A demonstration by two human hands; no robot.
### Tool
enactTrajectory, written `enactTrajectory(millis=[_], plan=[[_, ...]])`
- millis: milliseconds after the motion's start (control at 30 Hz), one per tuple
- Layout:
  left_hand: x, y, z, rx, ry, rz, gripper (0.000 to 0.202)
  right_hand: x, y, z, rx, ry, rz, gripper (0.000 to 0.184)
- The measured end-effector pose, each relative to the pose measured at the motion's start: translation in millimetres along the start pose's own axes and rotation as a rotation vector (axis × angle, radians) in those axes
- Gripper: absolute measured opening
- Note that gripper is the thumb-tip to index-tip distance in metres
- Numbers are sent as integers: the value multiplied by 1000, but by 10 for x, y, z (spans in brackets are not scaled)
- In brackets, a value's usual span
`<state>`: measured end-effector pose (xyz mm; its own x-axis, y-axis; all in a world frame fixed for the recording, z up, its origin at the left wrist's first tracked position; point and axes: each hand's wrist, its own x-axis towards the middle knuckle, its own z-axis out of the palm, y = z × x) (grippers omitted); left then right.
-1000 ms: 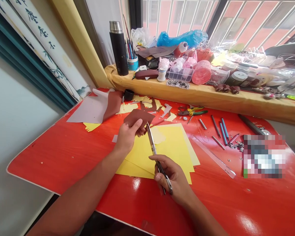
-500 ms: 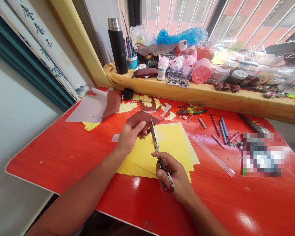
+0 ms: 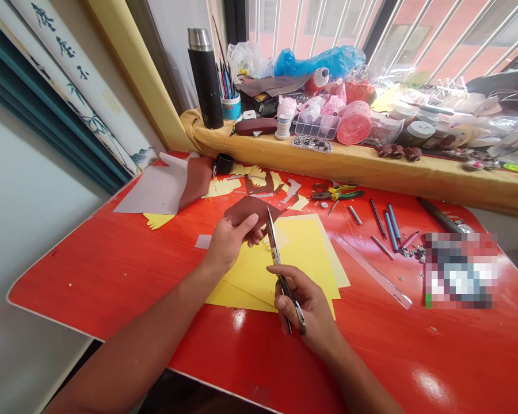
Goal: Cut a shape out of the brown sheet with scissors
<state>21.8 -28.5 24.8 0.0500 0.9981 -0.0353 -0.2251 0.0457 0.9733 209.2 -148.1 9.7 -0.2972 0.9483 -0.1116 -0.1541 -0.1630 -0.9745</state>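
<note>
Fingers (image 3: 247, 225) of my left hand (image 3: 228, 244) pinch the brown sheet (image 3: 251, 209) above the yellow card (image 3: 304, 259), right hand (image 3: 304, 305) closed on scissors (image 3: 277, 264) just beside it; one slipped pinch could swing it into the blades (image 3: 271, 236).

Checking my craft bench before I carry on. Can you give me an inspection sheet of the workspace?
Surface: glossy red table, with paper scraps lying on it.
Job's things: brown sheet held above yellow paper; scissors with tips near the sheet's edge.
Clutter: green-and-yellow-handled pliers, clear ruler, scattered metal rods.
Hands: left hand grips the brown sheet; right hand holds the scissors.
Cables: nothing seen.
Surroundings: crowded window ledge, black flask, barred window; one patch is blurred.
</note>
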Motion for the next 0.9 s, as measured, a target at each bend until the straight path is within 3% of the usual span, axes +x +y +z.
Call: enactTrajectory(millis=[900], plan=[[40, -15, -40, -61, 12, -48, 45, -10, -48, 36, -48, 55, 22, 58]])
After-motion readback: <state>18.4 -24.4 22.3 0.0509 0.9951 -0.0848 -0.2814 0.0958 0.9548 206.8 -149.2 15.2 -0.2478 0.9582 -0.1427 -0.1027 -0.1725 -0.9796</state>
